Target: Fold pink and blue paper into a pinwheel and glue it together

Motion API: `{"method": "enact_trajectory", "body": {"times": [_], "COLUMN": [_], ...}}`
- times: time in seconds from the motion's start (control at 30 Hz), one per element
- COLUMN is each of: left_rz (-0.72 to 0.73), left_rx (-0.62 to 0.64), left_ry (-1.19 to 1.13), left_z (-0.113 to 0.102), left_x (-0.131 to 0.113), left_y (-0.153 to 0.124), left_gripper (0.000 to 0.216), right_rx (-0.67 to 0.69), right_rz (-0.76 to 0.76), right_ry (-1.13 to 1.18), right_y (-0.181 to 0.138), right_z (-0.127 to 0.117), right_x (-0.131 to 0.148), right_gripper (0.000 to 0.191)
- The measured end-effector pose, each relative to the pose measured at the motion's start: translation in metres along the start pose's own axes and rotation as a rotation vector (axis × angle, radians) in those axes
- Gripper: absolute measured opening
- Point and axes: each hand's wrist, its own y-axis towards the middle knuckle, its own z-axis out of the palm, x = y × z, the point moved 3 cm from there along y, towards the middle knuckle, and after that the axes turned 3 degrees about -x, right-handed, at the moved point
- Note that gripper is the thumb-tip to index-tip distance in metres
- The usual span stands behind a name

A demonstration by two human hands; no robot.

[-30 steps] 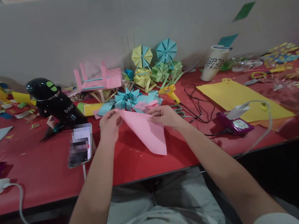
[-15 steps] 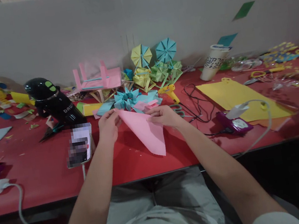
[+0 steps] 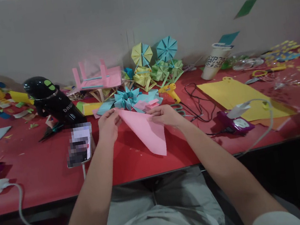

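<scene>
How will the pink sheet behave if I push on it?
It is probably light: the pink sheet looks like thin paper, held near its upper edge by the left hand and right hand. It likely bends easily but isn't limp, since it curves without crumpling. A hard push might crease it, given that thinness.

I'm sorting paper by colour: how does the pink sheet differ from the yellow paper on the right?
The pink sheet is held by the left hand and right hand; the yellow paper lies on the red table. The pink sheet tapers toward the left hand; the yellow paper spreads flat and looks larger. Both are paper.
</scene>
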Motion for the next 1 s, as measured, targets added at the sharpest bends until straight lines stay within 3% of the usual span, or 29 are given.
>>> {"method": "enact_trajectory", "body": {"times": [1.0], "left_rz": [0.034], "left_rx": [0.015], "left_ry": [0.022], "left_z": [-0.004], "left_x": [0.001], "left_y": [0.0053], "left_gripper": [0.017], "right_rx": [0.006], "right_rz": [-0.008], "right_ry": [-0.031], "right_y": [0.0019], "right_z": [0.0002], "right_x": [-0.004], "right_gripper": [0.043]}}
